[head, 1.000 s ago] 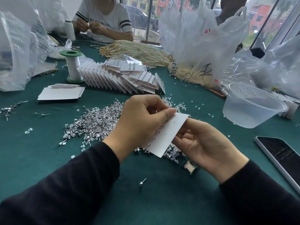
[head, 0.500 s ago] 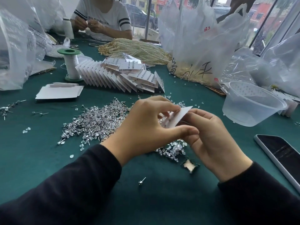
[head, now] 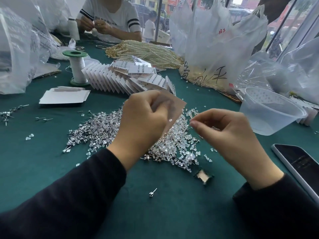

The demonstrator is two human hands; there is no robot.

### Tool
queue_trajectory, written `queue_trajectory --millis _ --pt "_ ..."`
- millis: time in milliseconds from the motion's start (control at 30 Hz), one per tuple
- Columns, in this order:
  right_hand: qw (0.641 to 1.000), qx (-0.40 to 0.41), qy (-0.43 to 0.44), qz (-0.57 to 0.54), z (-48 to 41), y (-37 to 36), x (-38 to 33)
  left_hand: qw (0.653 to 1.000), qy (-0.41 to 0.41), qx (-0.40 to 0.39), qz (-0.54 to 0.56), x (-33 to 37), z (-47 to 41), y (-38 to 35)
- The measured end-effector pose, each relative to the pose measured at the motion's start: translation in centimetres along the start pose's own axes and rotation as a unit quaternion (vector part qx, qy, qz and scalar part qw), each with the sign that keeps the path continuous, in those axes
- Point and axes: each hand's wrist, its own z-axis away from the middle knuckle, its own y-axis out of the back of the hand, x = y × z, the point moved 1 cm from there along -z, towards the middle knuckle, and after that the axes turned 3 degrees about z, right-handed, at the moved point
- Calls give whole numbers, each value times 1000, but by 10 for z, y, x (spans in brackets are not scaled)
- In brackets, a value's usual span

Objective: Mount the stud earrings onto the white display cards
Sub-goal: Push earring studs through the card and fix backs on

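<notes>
Surface: a table (head: 34, 169) covered in dark green cloth fills the view.
Left hand (head: 145, 121): fingers curled, gripping a white display card (head: 174, 109) by its near edge; the card is tilted, raised above the heap.
Right hand (head: 229, 135): just beside the card but apart from it, fingers curled and thumb meeting forefinger. It is too blurred to tell whether anything is pinched there.
Stud earrings (head: 96, 130): a loose silver heap on the cloth under both hands, mixed at its right side with small clear backs (head: 186, 152).
Stray stud (head: 152, 193): lies alone on the cloth, nearer the person.
Filled cards (head: 110, 78): a fanned row behind the heap, beside a green-capped spool (head: 77, 68).
Flat white card stack (head: 63, 97): left of the heap.
Right side: a clear plastic bowl (head: 269, 114) and, nearer, a phone (head: 300, 163) lying screen up.
Far side: pearl strands (head: 148, 50) in a heap, and bulging plastic bags (head: 215, 40).
Room: a second person (head: 112, 16) in a white striped-sleeve shirt sits across the table, working with both hands; behind are windows (head: 172, 4) showing buildings outside.
</notes>
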Motion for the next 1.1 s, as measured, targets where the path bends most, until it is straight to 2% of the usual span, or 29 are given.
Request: queue_trajectory --millis 67,133,300,600,733,867,967,1100 --pt "984 -42 27 168 0 0 4 991 100 18 84 -4 -3 2" --pt "970 -85 22 226 2 -5 6 975 176 22 135 -8 -5 3" --pt "956 -134 4 263 4 -12 11 937 279 15 209 -11 -6 4" --pt "942 -163 33 291 6 -20 10 915 334 -29 223 -11 -4 -1" --pt "948 -135 33 286 5 -21 13 910 347 -52 221 -10 -2 -2" --pt "971 -14 47 233 -3 -8 13 915 343 -53 204 -11 0 -3" --pt "977 72 114 166 -2 -7 5 921 333 -62 194 -11 2 -7" --pt "968 101 187 136 2 -19 -3 939 295 -74 159 -8 7 -11"
